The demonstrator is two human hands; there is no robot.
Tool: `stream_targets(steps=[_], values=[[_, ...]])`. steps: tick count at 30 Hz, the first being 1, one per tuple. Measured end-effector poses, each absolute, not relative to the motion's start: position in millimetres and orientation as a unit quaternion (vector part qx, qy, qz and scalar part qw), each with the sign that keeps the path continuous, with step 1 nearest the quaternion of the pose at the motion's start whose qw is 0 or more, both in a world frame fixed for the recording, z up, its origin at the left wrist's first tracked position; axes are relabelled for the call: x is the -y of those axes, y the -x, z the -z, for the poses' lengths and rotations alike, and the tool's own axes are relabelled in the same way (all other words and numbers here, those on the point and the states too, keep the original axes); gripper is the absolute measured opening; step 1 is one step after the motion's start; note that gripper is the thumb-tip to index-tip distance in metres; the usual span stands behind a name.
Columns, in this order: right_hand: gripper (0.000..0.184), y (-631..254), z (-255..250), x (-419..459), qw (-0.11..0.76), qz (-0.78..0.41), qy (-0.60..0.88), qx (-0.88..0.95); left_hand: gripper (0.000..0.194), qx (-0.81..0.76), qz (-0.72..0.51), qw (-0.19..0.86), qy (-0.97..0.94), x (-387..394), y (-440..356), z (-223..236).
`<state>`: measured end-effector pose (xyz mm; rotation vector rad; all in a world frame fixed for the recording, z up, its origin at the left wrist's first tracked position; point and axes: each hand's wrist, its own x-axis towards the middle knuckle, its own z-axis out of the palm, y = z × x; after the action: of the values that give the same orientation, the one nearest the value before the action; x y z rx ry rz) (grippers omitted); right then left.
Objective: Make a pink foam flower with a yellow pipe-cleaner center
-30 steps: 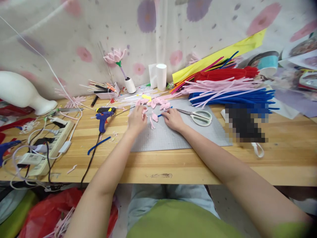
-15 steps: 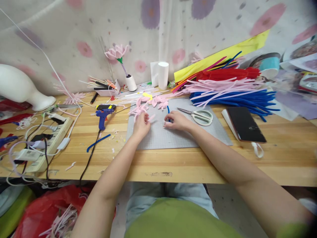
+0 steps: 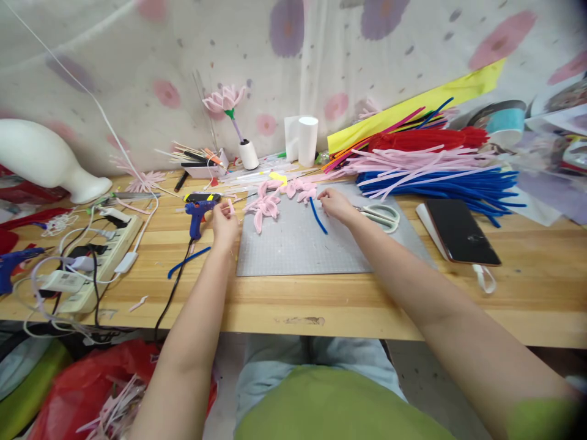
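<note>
Currently, my worktop (image 3: 348, 311) is bearing a mat (image 3: 275, 255) where pink petals (image 3: 265, 208) are lying already shaped, a blue stem (image 3: 317, 216) unattached beside them. My right hand (image 3: 338, 205) is sitting near the scissors (image 3: 384, 217), its grip unclear; my left hand (image 3: 225, 227) is pinching a pink bit (image 3: 230, 206). A red bag (image 3: 77, 382) is holding scraps (image 3: 114, 403), a box (image 3: 202, 172) sticks (image 3: 186, 156), a bottle (image 3: 248, 155) one flower (image 3: 225, 99).

Flower-print cloth (image 3: 183, 36) behind wooden table (image 3: 339, 299).

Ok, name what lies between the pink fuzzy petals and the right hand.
In the head view, a short blue fuzzy stick lies on the grey mat.
</note>
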<state>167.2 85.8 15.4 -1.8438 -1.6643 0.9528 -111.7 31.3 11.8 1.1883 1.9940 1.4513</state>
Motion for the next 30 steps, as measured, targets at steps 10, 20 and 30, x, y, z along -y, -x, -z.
stream_targets(steps=[10,20,30], values=[[0.024,-168,-14,-86,0.221,-0.373,0.643,0.631,0.02,-0.684,-0.457,0.239,-0.516,-31,65,-30],[0.02,-130,-35,-74,0.376,-0.707,0.456,0.389,0.04,-0.765,-0.389,-0.014,-0.513,-21,73,-37],[0.024,-110,-25,-81,0.382,-0.592,0.51,0.494,0.01,-0.62,-0.429,0.458,-0.471,-27,4,-23]])
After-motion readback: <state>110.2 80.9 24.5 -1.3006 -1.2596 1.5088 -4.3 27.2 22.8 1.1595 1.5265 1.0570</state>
